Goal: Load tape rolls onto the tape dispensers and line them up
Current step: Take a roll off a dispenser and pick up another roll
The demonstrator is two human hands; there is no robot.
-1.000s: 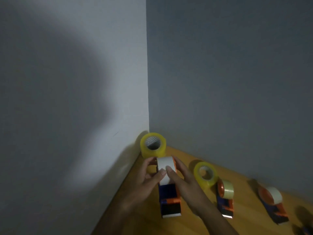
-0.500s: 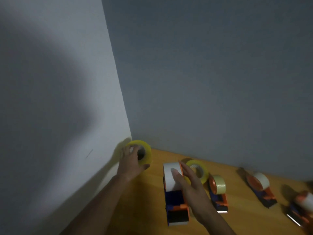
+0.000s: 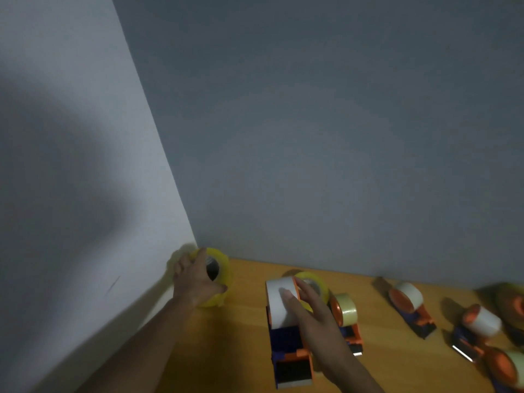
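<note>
My left hand [image 3: 195, 282] grips a yellow tape roll [image 3: 219, 259] standing in the table's far-left corner by the wall. My right hand [image 3: 312, 310] rests on a blue and orange dispenser [image 3: 289, 353], fingers laid over the white tape roll [image 3: 276, 302] loaded on it. A second yellow roll [image 3: 317, 280] stands just behind my right hand, partly hidden. To the right stand more loaded dispensers: one with pale tape [image 3: 347, 312], one with white tape [image 3: 411, 306], another [image 3: 476, 327] further right.
The wooden table [image 3: 241, 350] meets a white wall on the left and a grey wall behind. More dispensers [image 3: 507, 367] crowd the right edge of view, blurred and cut off.
My left hand left the white-roll dispenser, reached to the corner and took hold of the yellow roll. My right hand stayed on the dispenser. The view swung right, showing more dispensers.
</note>
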